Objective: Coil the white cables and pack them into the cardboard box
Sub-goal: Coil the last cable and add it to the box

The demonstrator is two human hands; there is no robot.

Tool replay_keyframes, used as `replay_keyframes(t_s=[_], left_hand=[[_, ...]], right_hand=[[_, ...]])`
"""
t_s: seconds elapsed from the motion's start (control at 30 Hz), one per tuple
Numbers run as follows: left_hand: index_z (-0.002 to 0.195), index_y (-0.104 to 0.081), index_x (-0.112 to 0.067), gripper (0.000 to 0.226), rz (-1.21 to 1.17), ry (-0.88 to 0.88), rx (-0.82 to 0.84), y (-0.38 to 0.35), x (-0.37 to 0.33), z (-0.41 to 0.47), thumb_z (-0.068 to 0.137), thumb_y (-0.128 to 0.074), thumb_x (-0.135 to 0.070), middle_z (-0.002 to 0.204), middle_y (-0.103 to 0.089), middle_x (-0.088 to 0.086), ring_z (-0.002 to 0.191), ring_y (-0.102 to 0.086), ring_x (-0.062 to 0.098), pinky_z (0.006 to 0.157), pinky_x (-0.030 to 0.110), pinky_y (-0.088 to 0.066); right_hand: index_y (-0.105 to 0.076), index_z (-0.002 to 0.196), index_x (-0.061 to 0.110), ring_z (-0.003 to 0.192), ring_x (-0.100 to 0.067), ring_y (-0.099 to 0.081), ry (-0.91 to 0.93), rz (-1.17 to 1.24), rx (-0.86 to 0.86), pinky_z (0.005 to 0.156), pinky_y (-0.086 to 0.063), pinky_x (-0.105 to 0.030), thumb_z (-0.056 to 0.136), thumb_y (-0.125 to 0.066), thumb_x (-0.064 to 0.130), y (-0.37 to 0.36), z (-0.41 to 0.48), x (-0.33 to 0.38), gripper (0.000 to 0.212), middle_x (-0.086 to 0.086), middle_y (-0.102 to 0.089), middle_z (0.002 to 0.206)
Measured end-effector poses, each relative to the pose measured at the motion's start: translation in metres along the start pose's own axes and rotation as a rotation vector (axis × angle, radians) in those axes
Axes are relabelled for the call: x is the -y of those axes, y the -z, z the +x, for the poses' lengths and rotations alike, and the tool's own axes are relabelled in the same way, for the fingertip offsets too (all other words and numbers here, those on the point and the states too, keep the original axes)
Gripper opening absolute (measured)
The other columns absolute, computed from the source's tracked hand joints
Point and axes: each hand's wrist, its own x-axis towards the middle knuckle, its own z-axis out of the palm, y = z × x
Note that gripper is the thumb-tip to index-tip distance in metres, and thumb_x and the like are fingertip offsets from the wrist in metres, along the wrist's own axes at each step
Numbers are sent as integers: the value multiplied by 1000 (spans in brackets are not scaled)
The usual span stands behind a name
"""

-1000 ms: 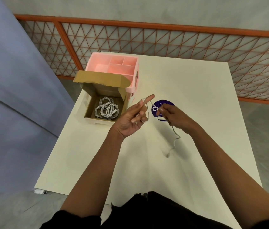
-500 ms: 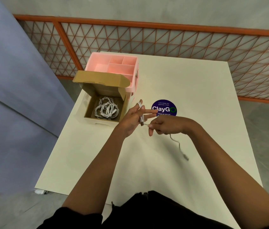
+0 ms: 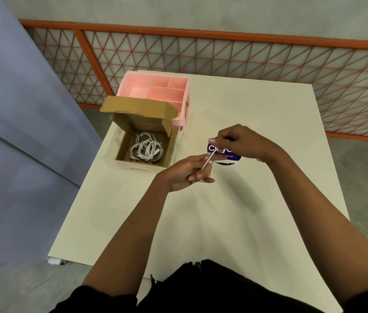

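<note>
The left hand [image 3: 185, 175] is curling its fingers round a small coil of white cable [image 3: 208, 159] above the worktop [image 3: 246, 98], near the box [image 3: 122, 143]. The right hand [image 3: 239, 141] is pinching the free end, holding it taut. The cable is looking light, thin and limp, so it is probably best gripped across its loops. The box, lid open, is holding a heap of coiled cables [image 3: 146, 149], and a pink tray [image 3: 153, 74] is sitting behind it.
</note>
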Motion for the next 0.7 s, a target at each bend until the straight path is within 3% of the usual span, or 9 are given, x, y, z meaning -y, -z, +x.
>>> replay_keyframes(t_s=[0.07, 0.13, 0.2, 0.3, 0.4, 0.47, 0.53, 0.63, 0.7], left_hand=[[121, -60, -12, 38, -79, -7, 26, 0, 1, -4, 104, -26, -20, 46, -32, -8, 38, -15, 10, 73, 21, -51], [101, -69, -13, 43, -193, 7, 22, 0, 2, -6, 103, -27, -25, 41, -32, -10, 33, -19, 8, 60, 18, -48], [82, -66, -14, 42, -282, 16, 45, -1, 1, -7, 101, -32, -28, 39, -35, -11, 30, -22, 5, 52, 17, -42], [72, -57, -16, 31, -386, 14, 129, 0, -1, -7, 96, -44, -32, 43, -30, -11, 32, -17, 8, 48, 16, -39], [71, -53, -16, 27, -452, 38, 216, 4, 2, -7, 91, -59, -34, 49, -23, -8, 33, -16, 8, 47, 15, -36], [70, -52, -17, 28, -467, 62, 251, 4, 5, -6, 91, -60, -34, 51, -23, -8, 34, -16, 9, 47, 16, -30], [70, -52, -18, 28, -490, 73, 285, 3, 6, -6, 91, -59, -34, 51, -23, -8, 34, -18, 9, 47, 16, -28], [70, -51, -17, 28, -535, 70, 311, 2, 6, -5, 94, -54, -32, 52, -24, -8, 35, -19, 9, 47, 15, -31], [71, -50, -15, 29, -605, 61, 329, 4, 5, -5, 97, -49, -29, 52, -25, -7, 36, -21, 8, 47, 16, -32]], right_hand=[[-58, 89, 13, 75, -22, -58, -6, 128, -19, 64, -44, -27, 89, -61, 44, 1, 3, -2, 31, -17, -66, 85], [-53, 95, 15, 77, -25, -56, -3, 223, -10, 59, -46, -19, 89, -62, 40, 1, 3, -1, 27, -27, -62, 92], [-51, 96, 15, 75, -26, -51, 15, 283, -14, 52, -44, -11, 90, -62, 37, 0, 5, -1, 25, -34, -55, 93], [-52, 98, 11, 74, -29, -49, 21, 339, -39, 43, -39, -8, 92, -60, 33, -2, 6, -2, 24, -37, -52, 92], [-55, 95, 13, 71, -25, -50, 19, 358, -48, 48, -40, -11, 91, -61, 34, -6, 6, -8, 22, -27, -54, 84], [-55, 93, 13, 59, -12, -50, 9, 380, -81, 46, -37, -11, 92, -60, 31, -8, 4, -10, 19, -19, -53, 76], [-55, 92, 11, 45, -4, -36, 1, 399, -117, 43, -30, -10, 92, -60, 29, -10, 3, -11, 18, -9, -44, 64], [-57, 93, 10, 45, -5, -25, -21, 437, -154, 44, -25, -12, 93, -59, 29, -13, 2, -15, 19, 7, -33, 52], [-61, 93, 12, 47, -7, -24, -52, 461, -116, 46, -24, -16, 94, -58, 29, -15, 2, -17, 17, 8, -30, 52]])
